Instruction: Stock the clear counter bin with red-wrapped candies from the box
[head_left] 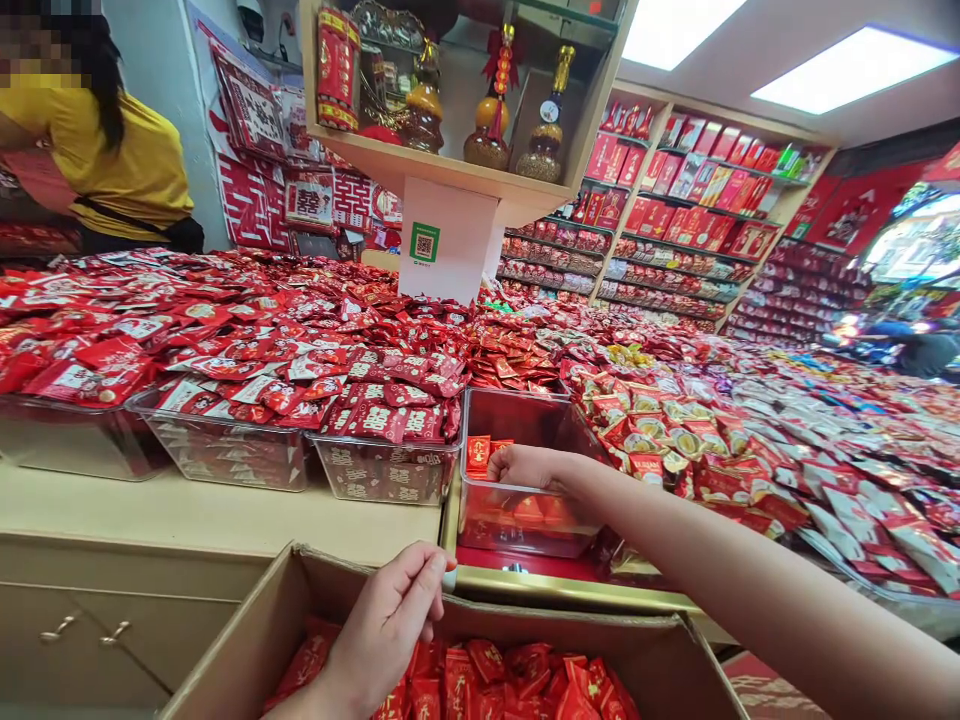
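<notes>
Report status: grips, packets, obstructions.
Right grip curled at glossy red packets inside clear plastic bin. Left grip curled above brown cardboard box. Both holds unclear. Bin's front wall between right grip and box.

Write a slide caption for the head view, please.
Right hand in a clear bin of red packets, left hand above a carton of more.

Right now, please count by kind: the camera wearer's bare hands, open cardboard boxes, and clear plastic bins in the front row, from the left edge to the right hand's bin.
Left hand and right hand: 2
Open cardboard box: 1
Clear plastic bins: 4
Total: 7
</notes>
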